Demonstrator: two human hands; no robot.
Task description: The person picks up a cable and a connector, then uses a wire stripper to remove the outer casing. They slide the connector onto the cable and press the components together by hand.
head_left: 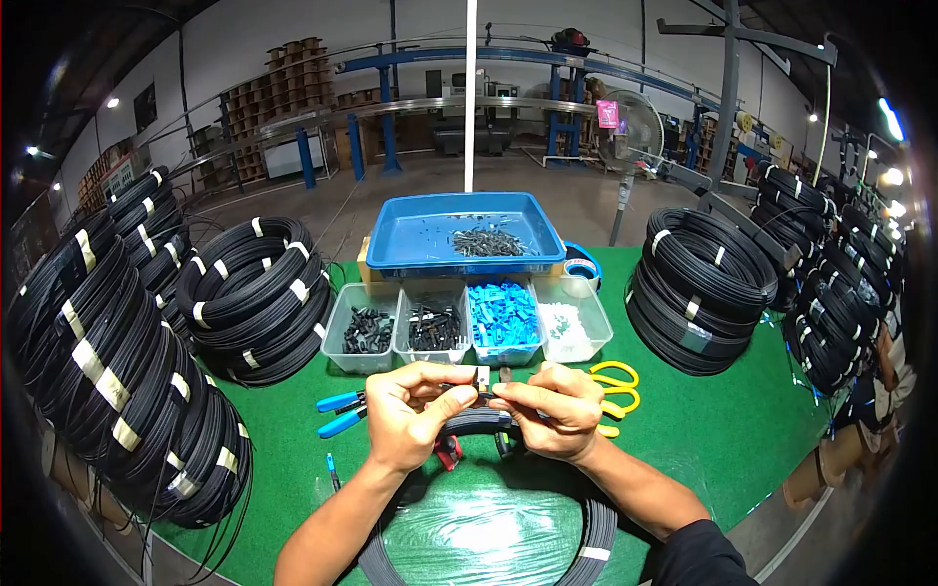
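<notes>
My left hand [420, 410] and my right hand [555, 410] are raised close together over the table, fingers closed in pinches. Between the left thumb and forefinger is a small black piece [483, 377] with a pale patch beside it. The right fingertips pinch a small dark part [504, 375], close to the left one. Whether the two parts touch is hard to see. Just below the hands lies a coil of black cable [596, 527], bound with white tape. Near it are a red clip-like object [448, 453], blue-handled pliers [341, 414] and yellow-handled scissors [621, 391].
Clear bins hold black parts [368, 330], more dark parts [434, 328], blue connectors [504, 314] and white pieces [567, 330]. Behind them stands a blue tray [410, 256] with dark bits. Stacks of black cable coils [259, 293] rise left and right [699, 293]. A fan [630, 132] stands beyond.
</notes>
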